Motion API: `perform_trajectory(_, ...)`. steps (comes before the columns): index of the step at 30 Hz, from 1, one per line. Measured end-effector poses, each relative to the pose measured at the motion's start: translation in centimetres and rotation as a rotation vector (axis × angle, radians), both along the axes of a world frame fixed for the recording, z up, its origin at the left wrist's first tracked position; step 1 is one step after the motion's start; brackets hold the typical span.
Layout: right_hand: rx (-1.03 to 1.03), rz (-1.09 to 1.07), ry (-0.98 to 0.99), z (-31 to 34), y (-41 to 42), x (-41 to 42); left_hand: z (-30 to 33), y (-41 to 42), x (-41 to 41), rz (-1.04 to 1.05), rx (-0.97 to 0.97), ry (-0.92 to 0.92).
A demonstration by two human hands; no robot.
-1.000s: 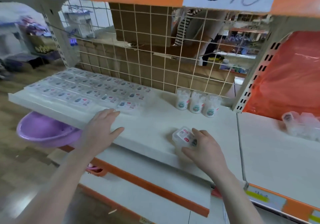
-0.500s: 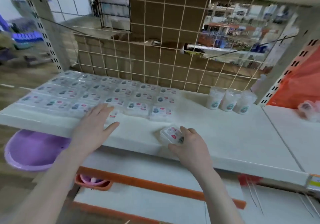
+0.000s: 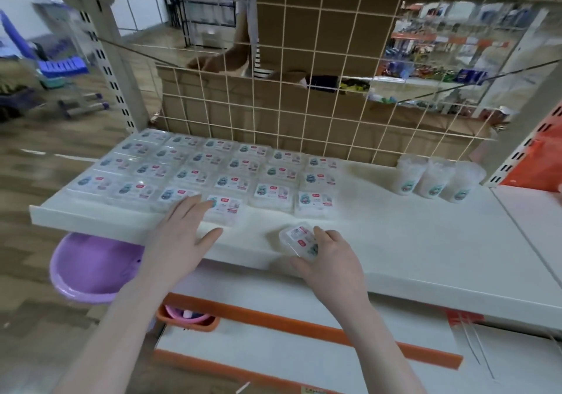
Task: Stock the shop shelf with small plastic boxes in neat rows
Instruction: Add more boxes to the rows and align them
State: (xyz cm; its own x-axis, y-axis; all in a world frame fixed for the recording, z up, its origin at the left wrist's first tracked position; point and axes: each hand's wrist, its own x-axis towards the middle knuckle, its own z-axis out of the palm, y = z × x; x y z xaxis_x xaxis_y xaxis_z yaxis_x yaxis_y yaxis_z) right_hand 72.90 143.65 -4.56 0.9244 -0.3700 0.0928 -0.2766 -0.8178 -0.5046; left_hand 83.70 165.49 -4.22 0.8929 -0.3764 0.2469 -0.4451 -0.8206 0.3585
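Shelf: a white shop shelf (image 3: 410, 241) carries small clear plastic boxes (image 3: 213, 168) in four neat rows across its left half, against a wire grid back (image 3: 304, 104).
Left hand: the left hand (image 3: 179, 235) lies flat, fingers straight and spread, fingertips on the near row of boxes at the shelf's front edge; it sits in the same spot as half a second ago.
Right hand: the right hand (image 3: 330, 259) grips a single box (image 3: 299, 239), fingers curled round its near and right sides, on the bare shelf just right of the rows, near the front edge. The box is tilted, label up, much as it was a moment earlier.
Change: the view has drawn closer and shifted slightly since the earlier frame; the rows read the same.
Far right: three white tubs (image 3: 435, 177) stand side by side by the grid.
Below: a purple basin (image 3: 91, 269) sits under the shelf's left end.
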Motion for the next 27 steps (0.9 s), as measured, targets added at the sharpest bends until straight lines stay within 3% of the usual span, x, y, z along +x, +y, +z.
perform_trajectory(5,-0.032,0.032,0.020,-0.1,1.6,1.0,-0.2,1.1,0.6,-0.014,-0.006,0.026)
perform_trajectory(10,0.016,0.258,0.091,1.4,0.4,1.1,0.0,1.9,3.0,-0.111,0.002,0.058)
perform_trajectory(14,0.093,0.459,0.256,4.2,-2.1,1.8,-0.1,3.1,4.5,-0.197,-0.008,0.059)
perform_trajectory(21,-0.070,0.633,0.565,6.4,-3.2,5.4,-0.3,3.2,6.6,-0.254,0.006,0.013)
perform_trajectory(27,-0.127,0.697,0.666,6.3,-2.8,7.3,-0.4,3.3,7.3,-0.278,-0.008,-0.001)
